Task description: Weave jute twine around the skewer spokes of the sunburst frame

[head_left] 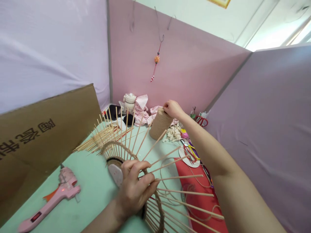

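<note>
A half-woven basket [131, 152] of thin wooden sticks, bound by a braided twine band, is tilted on the table. My left hand [138, 184] is closed around its band and stick bases, covering part of the rim. The sticks fan out from the band towards the back and the right. Farther back stands a large cone of brown twine [160, 124]. My right hand [173, 109] reaches to its top with fingers bent and pressed on the upper edge; the fingertips are partly hidden. Loose twine [167, 187] trails in loops beneath the sticks on the right.
A pink glue gun [58, 194] with a lit light lies at left by a cardboard sheet [48, 139]. Loose sticks [97, 139] are piled behind the basket. Scissors [190, 152], a red sheet [194, 200] and a white jar [129, 102] also surround it. Fabric walls enclose the table.
</note>
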A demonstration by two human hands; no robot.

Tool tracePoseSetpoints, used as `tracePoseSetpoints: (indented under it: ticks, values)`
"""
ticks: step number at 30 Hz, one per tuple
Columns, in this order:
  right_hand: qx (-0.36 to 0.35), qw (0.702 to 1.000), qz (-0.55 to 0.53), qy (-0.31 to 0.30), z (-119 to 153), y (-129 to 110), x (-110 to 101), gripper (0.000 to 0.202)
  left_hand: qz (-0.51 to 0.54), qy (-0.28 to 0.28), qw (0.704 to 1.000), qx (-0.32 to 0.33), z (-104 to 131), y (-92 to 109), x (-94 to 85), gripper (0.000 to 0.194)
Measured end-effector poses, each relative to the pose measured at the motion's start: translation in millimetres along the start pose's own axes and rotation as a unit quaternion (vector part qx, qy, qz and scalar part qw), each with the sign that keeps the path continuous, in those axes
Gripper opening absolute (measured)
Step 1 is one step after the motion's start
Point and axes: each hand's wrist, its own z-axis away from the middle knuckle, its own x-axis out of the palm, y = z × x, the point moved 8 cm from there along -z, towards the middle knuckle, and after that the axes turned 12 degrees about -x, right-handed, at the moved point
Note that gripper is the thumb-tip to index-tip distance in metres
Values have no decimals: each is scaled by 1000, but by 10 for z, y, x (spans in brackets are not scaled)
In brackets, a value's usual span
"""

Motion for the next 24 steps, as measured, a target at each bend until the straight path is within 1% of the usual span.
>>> tracePoseSetpoints:
  ticks: [3,5,7,8,10,12,15,17,19,20,21,22,24]
  values:
    - [69,997,26,-19,-143,235,15,34,-2,-1,1000,0,3,-7,-1,8]
    - [122,990,41,-62,-111,461,48,33,-3,-4,1000,-1,1,-16,5,8]
    - [153,979,49,-122,35,667,107,32,-6,-2,1000,0,-5,-17,4,8]
    - [156,974,49,-154,145,743,143,32,-7,0,1000,2,-9,-13,3,8]
    - [139,965,39,-218,426,818,229,32,-10,4,1000,7,-14,-1,-3,9]
    - [106,952,17,-286,788,788,321,26,-12,3,1000,8,-18,3,-4,9]
    - [50,921,-31,-384,1425,586,431,8,-12,0,1000,8,-21,-1,-3,9]
    - [0,888,-91,-450,1847,365,499,5,-12,-3,1000,13,-24,2,2,10]
    - [-79,841,-175,-506,2188,95,554,7,-13,-3,1000,16,-29,7,5,11]
    - [-100,828,-195,-516,2282,22,573,7,-13,-3,1000,18,-31,11,5,11]
    - [-104,832,-205,-504,2302,-5,589,8,-14,-1,1000,18,-32,12,3,11]
    - [-93,853,-206,-471,2247,11,602,7,-15,2,1000,18,-33,12,0,11]
    - [-56,905,-206,-367,1999,75,612,9,-17,5,1000,16,-31,8,-5,10]
